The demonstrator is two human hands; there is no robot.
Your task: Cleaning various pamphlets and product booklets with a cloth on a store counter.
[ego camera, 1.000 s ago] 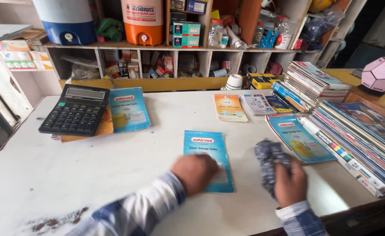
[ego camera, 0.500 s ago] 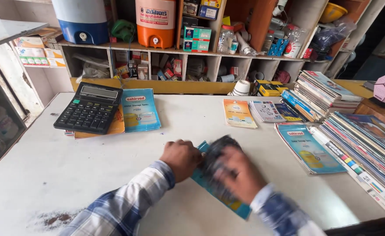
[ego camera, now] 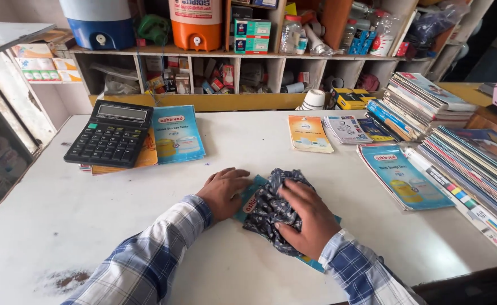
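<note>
A blue booklet [ego camera: 253, 199] lies near the front edge of the white counter [ego camera: 214, 141], turned askew, so that its long axis runs from the upper left, beside the left hand [ego camera: 224, 191], down to the lower right, where a blue corner shows just beside the right wrist. Most of the cover is hidden under a crumpled dark patterned cloth [ego camera: 271, 212], which sits directly on top of it.

The right hand [ego camera: 305, 217] is pressed down onto the cloth with the palm flat and the fingers spread and slightly curled into the folds; the cloth is held against the booklet rather than lifted, and no closed fist is formed. The left hand is laid flat on the counter at the booklet's upper left end, fingers loosely extended, touching or just overlapping the blue edge; nothing is gripped in it, and whether the edge is pinned by the fingertips cannot be told.

Of the two, the right hand is the one over the middle of the booklet, while the left is stationed at its near short end. The cloth is thus found between the right palm and the cover, and the uncovered parts of the booklet extend to either side of that hand along the slanted axis.

Well apart, a calculator [ego camera: 110, 140] rests on other booklets at the far left, and stacks of magazines [ego camera: 474, 152] are ranged along the right side.
</note>
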